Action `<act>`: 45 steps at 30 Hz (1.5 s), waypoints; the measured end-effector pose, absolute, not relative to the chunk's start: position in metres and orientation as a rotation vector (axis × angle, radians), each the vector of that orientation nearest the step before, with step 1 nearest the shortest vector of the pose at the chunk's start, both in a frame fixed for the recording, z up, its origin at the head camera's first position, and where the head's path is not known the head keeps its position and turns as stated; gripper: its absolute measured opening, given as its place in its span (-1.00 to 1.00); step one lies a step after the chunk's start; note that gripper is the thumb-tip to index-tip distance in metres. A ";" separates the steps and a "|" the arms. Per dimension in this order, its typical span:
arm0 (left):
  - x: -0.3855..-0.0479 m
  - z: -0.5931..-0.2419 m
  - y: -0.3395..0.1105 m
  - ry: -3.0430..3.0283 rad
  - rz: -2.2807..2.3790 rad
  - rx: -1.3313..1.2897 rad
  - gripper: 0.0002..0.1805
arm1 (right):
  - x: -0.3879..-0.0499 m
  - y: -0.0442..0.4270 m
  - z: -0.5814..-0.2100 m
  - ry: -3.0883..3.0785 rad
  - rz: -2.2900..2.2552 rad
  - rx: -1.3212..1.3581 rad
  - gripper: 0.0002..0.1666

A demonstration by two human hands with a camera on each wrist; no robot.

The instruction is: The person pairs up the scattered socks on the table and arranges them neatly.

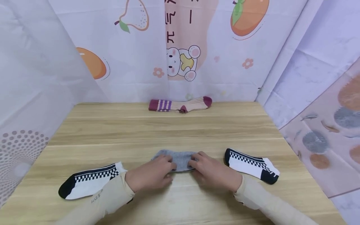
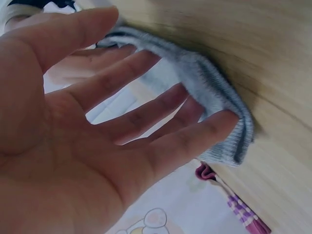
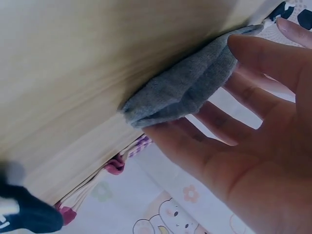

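One black-and-white checkered ankle sock lies at the left of the desk, partly hidden by the sleeve. Next, the left hand touches the left part of the gray sock with nearly straight fingers, its thumb held apart, nothing clenched. That gray sock lies crosswise in the near middle, creased rather than flat. Smoothing it looks like the step in hand; light fingertip pressure, drawn evenly outward, should flatten the knit without stretching one side. On its right part the right hand rests loosely bent fingers, released rather than grasping; whether its thumb meets the fabric is hard to judge. Farther right lies another checkered ankle sock.
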State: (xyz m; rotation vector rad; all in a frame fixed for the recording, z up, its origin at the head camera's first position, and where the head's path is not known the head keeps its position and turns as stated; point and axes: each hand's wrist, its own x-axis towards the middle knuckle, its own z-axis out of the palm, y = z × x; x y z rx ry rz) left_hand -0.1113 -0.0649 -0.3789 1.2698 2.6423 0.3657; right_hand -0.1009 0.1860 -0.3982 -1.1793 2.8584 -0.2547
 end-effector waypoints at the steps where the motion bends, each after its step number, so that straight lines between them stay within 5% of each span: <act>1: -0.113 -0.379 -0.065 2.640 0.363 1.275 -0.74 | -0.103 0.187 -0.398 2.856 -0.262 -1.175 -0.73; 35: -0.254 -0.390 -0.033 2.688 0.270 1.283 -0.79 | -0.254 0.198 -0.391 2.791 -0.322 -1.034 -0.74; 45: -0.289 -0.393 -0.021 2.778 0.221 1.219 -0.70 | -0.293 0.201 -0.400 2.834 -0.342 -0.844 -0.55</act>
